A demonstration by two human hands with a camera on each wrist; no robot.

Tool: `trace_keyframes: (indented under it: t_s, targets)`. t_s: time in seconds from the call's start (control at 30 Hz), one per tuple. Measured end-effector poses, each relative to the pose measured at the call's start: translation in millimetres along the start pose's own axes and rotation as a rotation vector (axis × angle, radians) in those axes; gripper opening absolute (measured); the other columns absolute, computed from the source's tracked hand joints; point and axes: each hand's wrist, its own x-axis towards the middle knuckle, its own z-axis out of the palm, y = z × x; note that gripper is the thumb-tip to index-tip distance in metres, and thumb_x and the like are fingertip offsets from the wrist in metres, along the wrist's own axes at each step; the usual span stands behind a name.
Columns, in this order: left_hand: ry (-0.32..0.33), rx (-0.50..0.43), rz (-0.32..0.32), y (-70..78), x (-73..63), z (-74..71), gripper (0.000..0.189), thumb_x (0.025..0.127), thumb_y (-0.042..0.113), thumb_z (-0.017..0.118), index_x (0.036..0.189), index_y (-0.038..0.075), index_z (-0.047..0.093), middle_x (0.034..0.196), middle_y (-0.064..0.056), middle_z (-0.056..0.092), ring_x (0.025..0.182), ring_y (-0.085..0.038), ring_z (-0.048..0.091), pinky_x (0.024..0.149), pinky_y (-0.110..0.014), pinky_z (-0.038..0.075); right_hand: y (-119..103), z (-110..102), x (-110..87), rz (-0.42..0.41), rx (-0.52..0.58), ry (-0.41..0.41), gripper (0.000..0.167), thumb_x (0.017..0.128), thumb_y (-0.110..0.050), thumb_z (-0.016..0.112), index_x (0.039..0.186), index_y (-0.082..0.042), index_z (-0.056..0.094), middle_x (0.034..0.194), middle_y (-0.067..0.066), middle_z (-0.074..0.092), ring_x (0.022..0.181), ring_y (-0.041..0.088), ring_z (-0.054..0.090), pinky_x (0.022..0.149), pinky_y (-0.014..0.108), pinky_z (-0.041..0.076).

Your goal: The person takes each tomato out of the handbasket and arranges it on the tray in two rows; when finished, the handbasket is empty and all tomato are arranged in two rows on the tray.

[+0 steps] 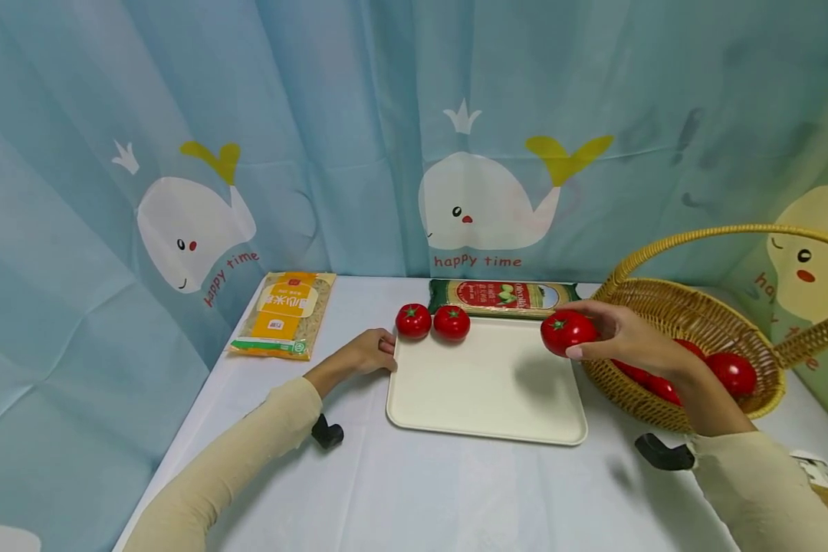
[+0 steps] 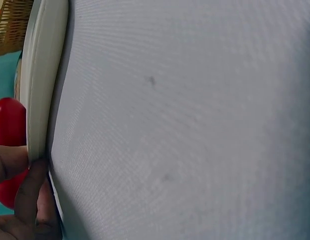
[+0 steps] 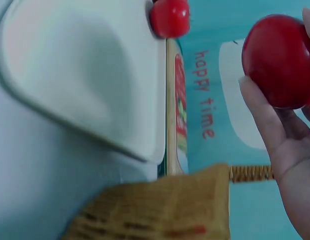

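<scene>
Right hand reaches in from near right, curled round a tomato above far right part of tray. Left hand, from near left, pinches tray's left rim. Two tomatoes at tray's far left corner. Right: basket with more tomatoes, partly blocked by right forearm. Long packet beyond tray; yellow bag far left on desk.

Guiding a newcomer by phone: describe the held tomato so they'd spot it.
On the white table, find the cream tray. By its far right corner, near the wicker basket, the right grip holds the tomato. Unlike the tray's two tomatoes and the basket's red ones, it alone is held aloft.
</scene>
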Motion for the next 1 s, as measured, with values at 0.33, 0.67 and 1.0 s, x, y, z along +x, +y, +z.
trace_keyframes:
  t_s: [0.33, 0.67, 1.0]
  targets:
    - [0.0, 0.006, 0.004, -0.1, 0.3, -0.4, 0.045, 0.078, 0.001, 0.074, 0.12, -0.002, 0.059, 0.099, -0.007, 0.062, 0.09, -0.016, 0.058, 0.077, -0.022, 0.051, -4.2, 16.3, 23.4, -0.009, 0.035, 0.01, 0.065, 0.088, -0.011, 0.075, 0.144, -0.002, 0.044, 0.121, 0.014, 0.063, 0.103, 0.017, 0.065, 0.08, 0.033, 0.061]
    - [0.009, -0.014, -0.002, 0.0, -1.1, 0.0, 0.048, 0.078, 0.001, 0.075, 0.123, -0.003, 0.059, 0.101, -0.008, 0.063, 0.092, -0.016, 0.058, 0.078, -0.022, 0.052, -3.4, 30.4, 45.9, 0.015, 0.04, 0.058, 0.065, 0.087, -0.018, 0.078, 0.142, -0.004, 0.046, 0.125, 0.017, 0.059, 0.108, 0.023, 0.061, 0.081, 0.032, 0.06]
    - [0.008, -0.035, 0.0, 0.8, -3.3, 0.7, 0.045, 0.079, 0.002, 0.074, 0.122, -0.002, 0.06, 0.102, -0.008, 0.062, 0.091, -0.015, 0.058, 0.077, -0.021, 0.051, 2.3, 40.5, 63.1, 0.03, 0.073, 0.036, 0.07, 0.091, -0.018, 0.074, 0.15, -0.006, 0.039, 0.133, 0.021, 0.053, 0.108, 0.022, 0.06, 0.084, 0.031, 0.059]
